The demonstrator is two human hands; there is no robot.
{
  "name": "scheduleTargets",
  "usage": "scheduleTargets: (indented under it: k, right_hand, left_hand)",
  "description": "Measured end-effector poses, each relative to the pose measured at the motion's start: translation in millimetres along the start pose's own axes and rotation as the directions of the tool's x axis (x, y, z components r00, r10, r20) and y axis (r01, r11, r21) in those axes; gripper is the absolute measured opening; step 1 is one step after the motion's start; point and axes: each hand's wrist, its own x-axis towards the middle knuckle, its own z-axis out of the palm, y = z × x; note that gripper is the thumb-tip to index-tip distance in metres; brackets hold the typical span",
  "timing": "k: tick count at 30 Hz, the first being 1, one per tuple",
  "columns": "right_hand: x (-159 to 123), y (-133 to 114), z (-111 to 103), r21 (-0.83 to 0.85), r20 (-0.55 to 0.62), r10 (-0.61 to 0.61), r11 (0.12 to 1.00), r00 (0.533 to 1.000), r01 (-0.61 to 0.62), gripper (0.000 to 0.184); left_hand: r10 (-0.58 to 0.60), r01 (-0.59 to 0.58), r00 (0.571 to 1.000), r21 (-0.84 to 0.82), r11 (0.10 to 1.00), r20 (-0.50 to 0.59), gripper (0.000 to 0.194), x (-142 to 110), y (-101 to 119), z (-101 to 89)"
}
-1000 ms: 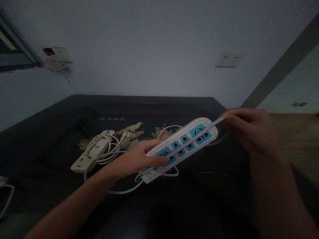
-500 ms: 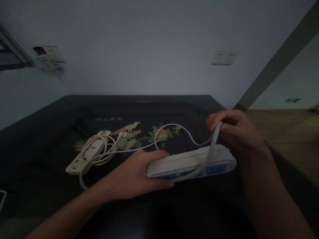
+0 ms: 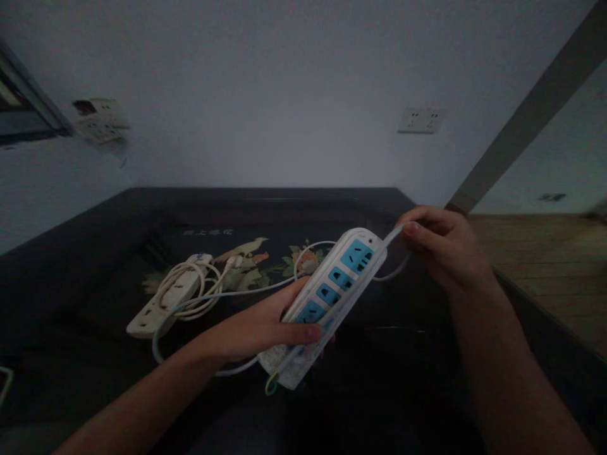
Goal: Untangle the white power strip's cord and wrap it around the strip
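Note:
My left hand (image 3: 279, 322) is wrapped round a white power strip (image 3: 334, 287) with blue sockets, its thumb pressed across the lower part of the front. The strip is tilted, its top end up and to the right, sockets facing me. A pale cord (image 3: 353, 287) runs lengthwise over its face. Beyond the strip's upper end, my right hand (image 3: 439, 243) pinches this cord between thumb and fingers. At the strip's lower end a small yellow-green loop (image 3: 271, 383) sticks out. More of the pale cord trails behind the strip and to the left.
A second white power strip (image 3: 142, 322), with a coiled cream cord (image 3: 208, 284) on it, lies on the dark table (image 3: 275, 199) at left. The table top bears a bird and flower picture. Wall sockets (image 3: 421, 120) are at the back, others (image 3: 107, 114) at left.
My left hand has turned the power strip from nearly level to a steep slant, bringing its blue sockets into view. My right hand still pinches the cord, now stretched along the strip.

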Motion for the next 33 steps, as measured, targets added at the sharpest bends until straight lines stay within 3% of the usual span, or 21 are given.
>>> scheduleTargets:
  k: [8, 16, 22, 33]
  right_hand:
    - [1, -1, 8, -0.089, -0.001, 0.005, 0.996, 1.0, -0.005, 0.013]
    - [1, -1, 0, -0.123, -0.037, -0.025, 0.992, 0.999, 0.021, 0.008]
    - [0, -3, 2, -0.14, -0.053, -0.028, 0.99, 0.998, 0.02, 0.006]
    - [0, -3, -3, -0.178, -0.017, -0.059, 0.982, 0.998, 0.055, 0.009]
  left_hand:
    - [0.029, -0.025, 0.998, 0.066, 0.997, -0.063, 0.061, 3, -1, 3.8]
    - [0.043, -0.035, 0.99, 0.062, 0.997, -0.133, 0.061, 4, -4, -5.4]
    - [0.081, -0.073, 0.993, 0.093, 0.993, -0.084, 0.053, 6, -1, -4.9]
    - [0.014, 0.018, 0.994, 0.282, 0.959, -0.112, 0.047, 4, 2, -3.1]
